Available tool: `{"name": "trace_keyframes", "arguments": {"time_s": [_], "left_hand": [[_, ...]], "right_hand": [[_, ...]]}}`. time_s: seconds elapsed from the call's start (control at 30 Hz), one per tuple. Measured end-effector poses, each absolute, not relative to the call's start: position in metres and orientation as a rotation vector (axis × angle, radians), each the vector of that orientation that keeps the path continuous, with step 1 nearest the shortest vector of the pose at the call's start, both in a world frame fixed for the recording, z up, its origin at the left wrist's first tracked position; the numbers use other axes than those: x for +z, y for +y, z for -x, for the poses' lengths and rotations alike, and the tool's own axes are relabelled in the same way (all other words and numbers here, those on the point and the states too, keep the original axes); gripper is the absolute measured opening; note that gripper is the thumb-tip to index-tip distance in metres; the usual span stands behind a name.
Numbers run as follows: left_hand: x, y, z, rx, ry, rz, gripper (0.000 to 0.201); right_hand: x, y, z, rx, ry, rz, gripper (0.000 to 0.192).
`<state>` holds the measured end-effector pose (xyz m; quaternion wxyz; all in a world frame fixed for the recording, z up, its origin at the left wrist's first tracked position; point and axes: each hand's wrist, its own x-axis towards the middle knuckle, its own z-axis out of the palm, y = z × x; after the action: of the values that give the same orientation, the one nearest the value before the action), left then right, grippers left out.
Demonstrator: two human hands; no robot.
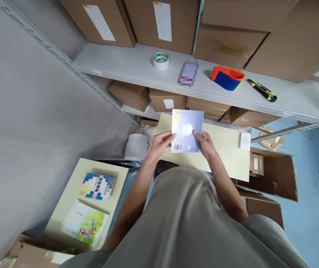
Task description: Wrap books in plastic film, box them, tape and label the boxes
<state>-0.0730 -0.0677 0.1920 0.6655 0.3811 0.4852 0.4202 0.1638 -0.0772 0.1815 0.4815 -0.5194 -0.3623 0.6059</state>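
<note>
A thin lavender-blue book (186, 139) with a barcode at its lower left is held up above the pale yellow table (226, 149). My left hand (161, 144) pinches the book's left edge, thumb on the face toward me. On the opposite side my right hand (204, 143) grips the right edge, its thumb lying on the cover near a bright glare spot. The fingers behind the book are mostly hidden. Both hands are closed on this one book.
A metal shelf (114, 59) ahead carries a tape roll (161, 61), a blurred phone-like item (188, 73), an orange-blue tape dispenser (227, 77), a utility knife (262, 90) and cardboard boxes. Books (97, 186) lie on a left table. An open carton (277, 175) stands right.
</note>
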Motion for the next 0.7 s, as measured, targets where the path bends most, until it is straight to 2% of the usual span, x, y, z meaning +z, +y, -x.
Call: {"name": "trace_keyframes", "arguments": {"time_s": [0.13,0.23,0.37,0.5,0.57,0.7], "left_hand": [[0.182,-0.067,0.071,1.058,1.164,-0.86,0.078],[0.177,-0.067,0.068,1.19,1.232,-0.929,0.076],[0.181,-0.073,0.058,1.28,1.345,-1.101,0.06],[0.19,-0.084,0.038,1.225,1.303,-1.33,0.04],[0.191,-0.087,0.032,1.185,1.206,-1.332,0.038],[0.185,-0.078,0.042,1.178,1.179,-1.165,0.036]], "right_hand": [[0.171,-0.067,-0.162,1.306,-1.05,1.308,0.078],[0.167,-0.061,-0.16,1.124,-1.154,1.324,0.098],[0.172,-0.064,-0.141,1.233,-1.199,1.282,0.108],[0.174,-0.067,-0.123,1.249,-1.18,1.255,0.089],[0.173,-0.065,-0.125,1.186,-1.155,1.29,0.078],[0.171,-0.06,-0.146,1.208,-1.116,1.251,0.071]]}}
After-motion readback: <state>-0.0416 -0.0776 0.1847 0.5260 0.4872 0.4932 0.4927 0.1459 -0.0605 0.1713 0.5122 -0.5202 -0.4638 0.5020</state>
